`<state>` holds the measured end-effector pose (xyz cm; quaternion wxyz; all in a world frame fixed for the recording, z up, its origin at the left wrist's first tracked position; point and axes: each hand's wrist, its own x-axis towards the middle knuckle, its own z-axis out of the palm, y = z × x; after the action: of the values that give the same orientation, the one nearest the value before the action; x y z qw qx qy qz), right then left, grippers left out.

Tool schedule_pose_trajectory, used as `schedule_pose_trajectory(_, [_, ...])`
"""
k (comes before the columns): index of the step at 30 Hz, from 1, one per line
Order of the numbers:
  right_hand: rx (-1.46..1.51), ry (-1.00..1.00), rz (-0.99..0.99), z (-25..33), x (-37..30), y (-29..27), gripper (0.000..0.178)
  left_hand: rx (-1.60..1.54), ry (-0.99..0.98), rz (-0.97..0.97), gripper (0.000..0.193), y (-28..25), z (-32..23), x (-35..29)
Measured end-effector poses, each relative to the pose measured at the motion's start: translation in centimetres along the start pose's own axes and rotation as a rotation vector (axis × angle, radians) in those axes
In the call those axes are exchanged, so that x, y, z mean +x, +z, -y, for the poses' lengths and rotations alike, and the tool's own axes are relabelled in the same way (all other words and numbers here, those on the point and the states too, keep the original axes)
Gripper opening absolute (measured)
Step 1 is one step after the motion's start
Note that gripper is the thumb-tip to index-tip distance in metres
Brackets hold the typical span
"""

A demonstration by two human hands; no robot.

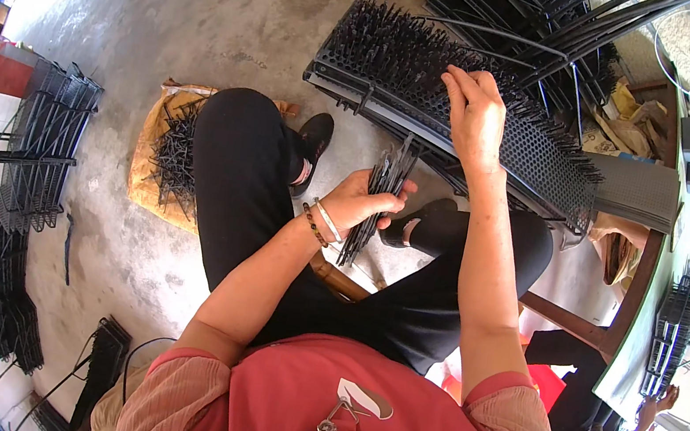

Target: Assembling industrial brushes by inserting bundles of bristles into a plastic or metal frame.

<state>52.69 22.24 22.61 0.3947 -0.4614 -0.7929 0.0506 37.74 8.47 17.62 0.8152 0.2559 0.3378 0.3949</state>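
Note:
A bundle of thin black rods (385, 188) stands tilted in my left hand (362, 204), whose fingers wrap around its middle above my lap. My right hand (475, 115) reaches over a black perforated rack (541, 156), its thumb and fingertips pinched together at the holes. Whatever lies between those fingertips is hidden or too small to make out. Many black rods (398, 41) stick up densely from the far and left parts of the rack. Toward the near right side, its rows of holes show bare.
Loose black rods (178, 150) lie on a brown paper sack (150, 177) left of my knee. Black wire racks (43, 144) stack at the left. More black metal frames (559, 33) pile beyond the rack. A wooden table (632, 294) and another person's hand (663, 401) are at the right.

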Motion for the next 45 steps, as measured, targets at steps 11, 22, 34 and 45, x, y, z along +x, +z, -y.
schedule_pose_trajectory(11, [-0.158,0.031,0.050,0.2,0.1,0.7,0.019,-0.154,-0.103,-0.069,0.029,0.2,-0.2,-0.2])
schedule_pose_trajectory(22, [0.495,0.548,0.571,3.3,-3.3,-2.3,0.027,-0.082,-0.035,-0.035,0.026,0.5,-0.8,-0.3])
schedule_pose_trajectory(34, [0.716,0.764,0.195,2.1,-3.1,-3.0,0.022,-0.041,-0.042,-0.125,0.035,0.5,-0.5,-0.1])
schedule_pose_trajectory(45, [0.150,-0.460,0.169,4.8,-9.3,-3.9,0.030,-0.426,-0.042,-0.194,0.024,-0.7,-0.7,0.2])
